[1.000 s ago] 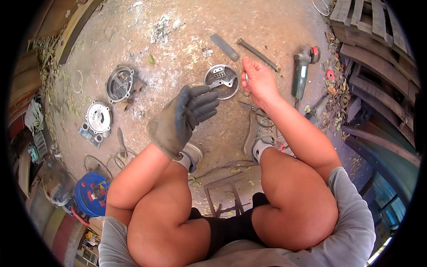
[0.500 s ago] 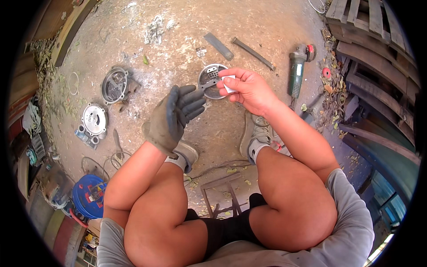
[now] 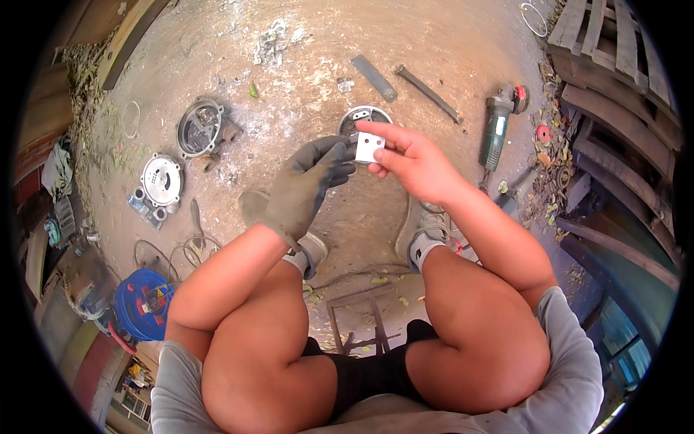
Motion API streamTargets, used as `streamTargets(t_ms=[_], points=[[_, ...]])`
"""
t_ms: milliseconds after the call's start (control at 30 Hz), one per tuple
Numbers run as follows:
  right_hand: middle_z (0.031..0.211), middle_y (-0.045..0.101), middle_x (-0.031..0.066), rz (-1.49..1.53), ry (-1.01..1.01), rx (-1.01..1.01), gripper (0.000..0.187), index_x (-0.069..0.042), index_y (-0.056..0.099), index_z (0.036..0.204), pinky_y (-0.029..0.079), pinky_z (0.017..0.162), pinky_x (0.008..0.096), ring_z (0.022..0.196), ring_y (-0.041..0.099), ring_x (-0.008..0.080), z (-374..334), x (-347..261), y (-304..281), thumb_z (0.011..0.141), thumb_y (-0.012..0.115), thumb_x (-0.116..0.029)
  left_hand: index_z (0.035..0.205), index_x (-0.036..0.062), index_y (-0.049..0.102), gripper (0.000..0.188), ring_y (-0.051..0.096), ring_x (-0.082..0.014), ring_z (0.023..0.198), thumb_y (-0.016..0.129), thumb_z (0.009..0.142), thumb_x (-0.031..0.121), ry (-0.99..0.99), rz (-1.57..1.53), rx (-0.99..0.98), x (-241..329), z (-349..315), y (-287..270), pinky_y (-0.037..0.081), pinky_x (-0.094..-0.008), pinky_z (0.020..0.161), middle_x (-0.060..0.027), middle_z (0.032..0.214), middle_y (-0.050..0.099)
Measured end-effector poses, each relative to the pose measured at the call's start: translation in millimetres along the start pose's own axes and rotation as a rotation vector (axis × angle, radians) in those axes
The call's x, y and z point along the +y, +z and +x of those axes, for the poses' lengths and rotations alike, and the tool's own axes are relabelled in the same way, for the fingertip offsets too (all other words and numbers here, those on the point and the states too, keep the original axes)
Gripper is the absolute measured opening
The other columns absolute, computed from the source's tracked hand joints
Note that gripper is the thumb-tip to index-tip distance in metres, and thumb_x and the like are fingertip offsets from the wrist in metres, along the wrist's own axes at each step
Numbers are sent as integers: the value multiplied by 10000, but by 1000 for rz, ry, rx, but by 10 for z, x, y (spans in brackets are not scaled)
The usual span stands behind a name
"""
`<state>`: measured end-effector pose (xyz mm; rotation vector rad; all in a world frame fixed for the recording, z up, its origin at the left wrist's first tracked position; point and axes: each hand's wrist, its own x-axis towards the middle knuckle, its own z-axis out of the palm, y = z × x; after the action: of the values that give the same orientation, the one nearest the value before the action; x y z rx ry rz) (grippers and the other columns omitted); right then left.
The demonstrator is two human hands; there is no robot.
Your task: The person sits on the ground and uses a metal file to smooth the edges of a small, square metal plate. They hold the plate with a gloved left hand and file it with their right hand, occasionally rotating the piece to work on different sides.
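r hand [image 3: 414,160] pinches wht holed plate [image 3: 365,150], gloved l hand [image 3: 302,184] nr its edge, can't tell if gripping.

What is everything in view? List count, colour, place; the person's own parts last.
Holed plate: 1, white, centre
Round housings: 2, grey, behind plate and left
Holed disc: 1, silver, left
Flat bar: 1, grey, upper centre
Long bar: 1, dark, right of flat bar
Angle grinder: 1, green, right
Small ring: 1, red, right of grinder
Reel: 1, blue, lower left
Pallets: several, grey-brown, upper right
Frame: 1, brown, lower centre
Smaller scraps: uncounted, mixed, scattered
Shoes: 2, grey, centre
Legs: 2, bare, below
Left hand: 1, grey-gloved, beside plate
Right hand: 1, bare, holding plate
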<state>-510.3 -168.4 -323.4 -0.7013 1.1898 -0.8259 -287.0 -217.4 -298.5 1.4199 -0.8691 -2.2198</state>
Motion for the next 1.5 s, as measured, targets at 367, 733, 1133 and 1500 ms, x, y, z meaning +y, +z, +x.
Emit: streamTargets(t_ms=[367,733,1133,1500], points=[[781,737,21,-330,150,-135,307,-49,698,992,529,670,288,710,653,88,-37,-123,-16,1133,587,-298,1308,-22,709,365,687,-115,985,725,1064,248,28,-39,50,-81,26,-16,557,-291,889,-70,1164,760],[730,643,-4,-75,-6,299,308,-45,687,988,501,703,262,715,610,76,84,116,-69,1148,558,-274,1200,-17,762,315,638,-83,904,777,1028,247,6,250,109,-41,-6,-57,503,-244,808,-26,1021,767],[768,685,-16,-148,129,27,225,-21,709,944,492,575,273,660,598,51,-21,147,244,985,823,-211,1220,-4,765,289,661,-98,935,777,1004,187,33,254,182,74,-73,-32,516,-250,812,-36,1080,781],[901,767,22,68,183,-95,246,-22,765,1093,537,663,281,749,686,88,-9,237,329,1000,798,-246,1256,-3,742,282,683,-160,1074,734,1025,159,-3,-120,201,-132,-58,-85,542,-315,943,-86,1163,764]])
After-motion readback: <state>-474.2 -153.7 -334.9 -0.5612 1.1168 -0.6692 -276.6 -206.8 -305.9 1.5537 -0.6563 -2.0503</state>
